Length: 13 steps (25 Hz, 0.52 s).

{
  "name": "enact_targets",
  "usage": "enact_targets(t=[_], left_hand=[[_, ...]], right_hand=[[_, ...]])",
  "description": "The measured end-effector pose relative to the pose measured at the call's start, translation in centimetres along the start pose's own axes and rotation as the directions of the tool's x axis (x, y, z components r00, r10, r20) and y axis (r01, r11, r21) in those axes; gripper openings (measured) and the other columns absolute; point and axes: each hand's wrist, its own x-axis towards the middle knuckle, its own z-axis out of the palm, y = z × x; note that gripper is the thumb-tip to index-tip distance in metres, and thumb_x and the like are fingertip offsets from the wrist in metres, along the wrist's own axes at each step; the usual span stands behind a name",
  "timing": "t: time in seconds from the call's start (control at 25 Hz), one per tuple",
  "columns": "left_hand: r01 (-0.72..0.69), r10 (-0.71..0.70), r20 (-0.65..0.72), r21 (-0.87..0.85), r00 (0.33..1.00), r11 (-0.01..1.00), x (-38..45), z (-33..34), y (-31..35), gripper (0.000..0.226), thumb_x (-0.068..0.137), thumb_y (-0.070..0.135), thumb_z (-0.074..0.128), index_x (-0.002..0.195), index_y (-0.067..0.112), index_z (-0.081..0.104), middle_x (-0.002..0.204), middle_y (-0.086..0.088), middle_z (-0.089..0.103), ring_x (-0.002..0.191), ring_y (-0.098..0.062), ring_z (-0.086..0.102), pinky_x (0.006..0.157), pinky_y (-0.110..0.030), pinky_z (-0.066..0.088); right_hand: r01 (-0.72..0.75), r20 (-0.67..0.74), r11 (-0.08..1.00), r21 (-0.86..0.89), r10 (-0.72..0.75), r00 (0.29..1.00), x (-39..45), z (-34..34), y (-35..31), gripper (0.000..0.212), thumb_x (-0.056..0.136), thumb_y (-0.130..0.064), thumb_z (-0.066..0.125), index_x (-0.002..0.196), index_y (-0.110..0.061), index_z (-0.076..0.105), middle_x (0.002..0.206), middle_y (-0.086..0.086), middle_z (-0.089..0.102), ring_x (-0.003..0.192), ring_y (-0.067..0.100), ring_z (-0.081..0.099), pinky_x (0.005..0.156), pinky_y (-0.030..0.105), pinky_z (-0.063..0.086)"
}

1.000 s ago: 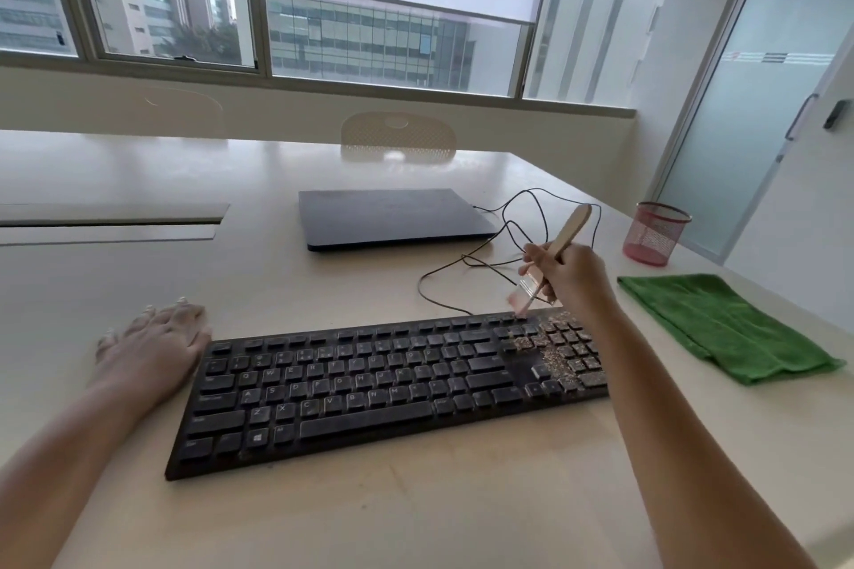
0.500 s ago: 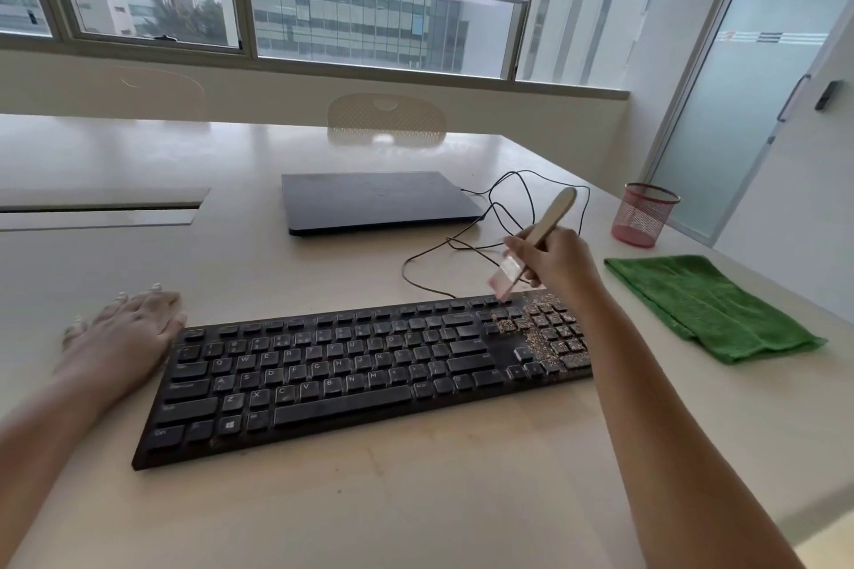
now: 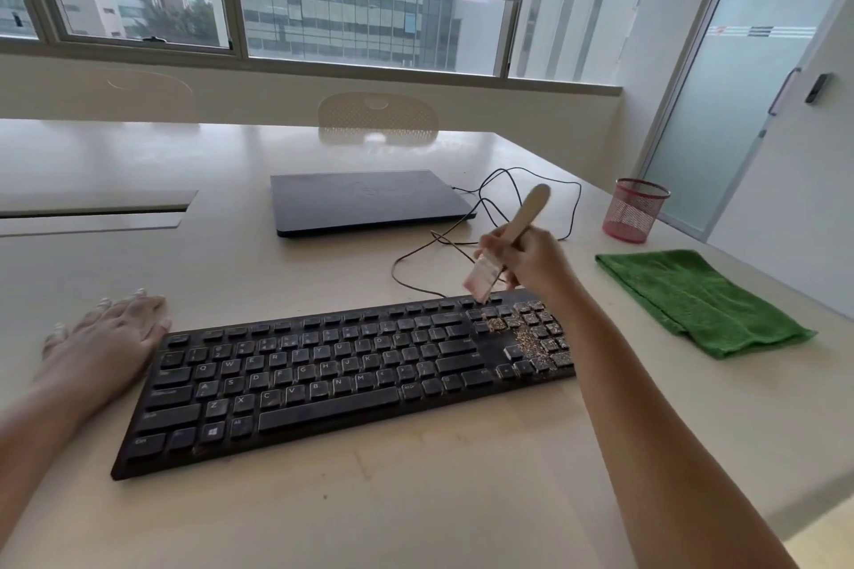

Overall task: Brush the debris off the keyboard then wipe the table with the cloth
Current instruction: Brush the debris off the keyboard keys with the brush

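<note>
A black keyboard (image 3: 332, 379) lies across the cream table (image 3: 416, 499). Grainy brown debris (image 3: 527, 340) covers its number pad at the right end. My right hand (image 3: 531, 259) grips a wooden-handled brush (image 3: 527, 210); the pale bristles (image 3: 483, 280) hover just above the keyboard's upper right edge, left of the debris. My left hand (image 3: 106, 337) rests flat on the table with fingers spread, touching the keyboard's left end. A folded green cloth (image 3: 698, 300) lies on the table to the right of the keyboard.
A closed dark laptop (image 3: 365, 199) sits behind the keyboard, with a black cable (image 3: 485, 217) looping between them. A red mesh cup (image 3: 635, 210) stands at the far right near the table edge. A chair back (image 3: 376, 118) shows beyond the table.
My right hand has carried the brush a little to the left along the keyboard's top edge. The view has shifted slightly. My left hand stays flat by the keyboard.
</note>
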Motion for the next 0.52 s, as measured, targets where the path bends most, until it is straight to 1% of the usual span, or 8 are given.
enact_targets(t=[0.04, 0.08, 0.16, 0.2, 0.28, 0.36, 0.44, 0.52], left_hand=[[-0.002, 0.002, -0.001, 0.0, 1.0, 1.0, 0.2, 0.1, -0.1, 0.054, 0.091, 0.053, 0.033, 0.135, 0.023, 0.045, 0.147, -0.006, 0.039, 0.136, -0.031, 0.034, 0.112, -0.053, 0.02], [0.001, -0.001, -0.002, 0.0, 1.0, 1.0, 0.1, 0.0, -0.1, 0.055, 0.09, 0.054, 0.032, 0.134, 0.023, 0.045, 0.147, -0.006, 0.04, 0.135, -0.031, 0.035, 0.112, -0.053, 0.02], [0.006, -0.006, 0.001, -0.003, 1.0, 1.0, 0.0, -0.1, 0.2, 0.053, 0.091, 0.051, 0.034, 0.134, 0.023, 0.045, 0.148, -0.005, 0.039, 0.135, -0.031, 0.035, 0.112, -0.053, 0.021], [0.009, -0.009, -0.002, -0.009, 1.0, 1.0, -0.2, -0.1, 0.4, 0.051, 0.092, 0.049, 0.036, 0.135, 0.024, 0.045, 0.148, -0.005, 0.038, 0.136, -0.031, 0.034, 0.112, -0.053, 0.02], [0.013, -0.013, -0.02, -0.017, 1.0, 1.0, -0.4, -0.2, 0.6, 0.048, 0.093, 0.047, 0.039, 0.135, 0.024, 0.045, 0.149, -0.003, 0.036, 0.136, -0.031, 0.033, 0.113, -0.052, 0.02], [0.007, -0.008, -0.031, -0.019, 0.999, 1.0, -0.5, -0.3, 0.8, 0.047, 0.094, 0.046, 0.04, 0.135, 0.024, 0.045, 0.149, -0.003, 0.036, 0.136, -0.031, 0.034, 0.112, -0.052, 0.021], [0.001, -0.002, -0.031, -0.011, 1.0, 1.0, -0.5, -0.5, 1.0, 0.046, 0.095, 0.044, 0.041, 0.135, 0.024, 0.044, 0.149, -0.004, 0.037, 0.136, -0.031, 0.035, 0.112, -0.053, 0.023], [0.004, -0.005, -0.038, -0.015, 0.999, 1.0, -0.7, -0.7, 1.1, 0.045, 0.095, 0.043, 0.041, 0.135, 0.024, 0.044, 0.149, -0.004, 0.037, 0.136, -0.031, 0.034, 0.112, -0.053, 0.022]], right_hand=[[0.021, 0.029, 1.0, -0.015, -0.021, 0.999, 0.0, 0.5, -0.2, 0.025, 0.091, -0.024, 0.057, 0.101, -0.001, 0.063, 0.092, 0.009, 0.07, 0.043, -0.005, 0.053, 0.041, 0.008, 0.04], [0.019, 0.013, 0.998, -0.055, -0.018, 1.0, 0.0, 0.6, 0.1, 0.024, 0.09, -0.024, 0.058, 0.101, -0.003, 0.064, 0.093, 0.009, 0.07, 0.048, -0.004, 0.055, 0.043, 0.008, 0.041], [-0.072, -0.066, 0.987, -0.145, 0.063, 0.996, 0.2, -0.5, 1.4, 0.027, 0.091, -0.024, 0.057, 0.106, -0.002, 0.062, 0.097, 0.009, 0.069, 0.059, 0.004, 0.056, 0.044, 0.008, 0.043], [-0.141, -0.119, 0.975, -0.171, 0.122, 0.985, 0.2, -1.5, 2.2, 0.03, 0.091, -0.025, 0.056, 0.108, -0.001, 0.061, 0.099, 0.01, 0.068, 0.059, 0.006, 0.055, 0.043, 0.007, 0.043], [-0.232, -0.242, 0.961, -0.153, 0.191, 0.951, 0.2, -3.2, 3.6, 0.032, 0.091, -0.026, 0.056, 0.109, 0.0, 0.061, 0.102, 0.013, 0.068, 0.06, 0.011, 0.056, 0.044, 0.005, 0.044], [-0.193, -0.305, 0.977, -0.088, 0.158, 0.939, 0.3, -3.4, 3.4, 0.033, 0.092, -0.028, 0.055, 0.107, 0.0, 0.061, 0.1, 0.015, 0.068, 0.059, 0.011, 0.059, 0.045, 0.007, 0.046], [-0.082, -0.2, 0.995, -0.05, 0.07, 0.977, 0.1, -2.1, 1.8, 0.031, 0.094, -0.028, 0.052, 0.105, -0.001, 0.062, 0.091, 0.011, 0.067, 0.045, -0.001, 0.055, 0.041, 0.008, 0.044], [0.013, -0.029, 0.999, -0.048, -0.015, 0.999, -0.3, -0.5, 0.0, 0.028, 0.094, -0.026, 0.052, 0.103, -0.003, 0.063, 0.083, 0.004, 0.065, 0.043, -0.008, 0.054, 0.042, 0.007, 0.042]])
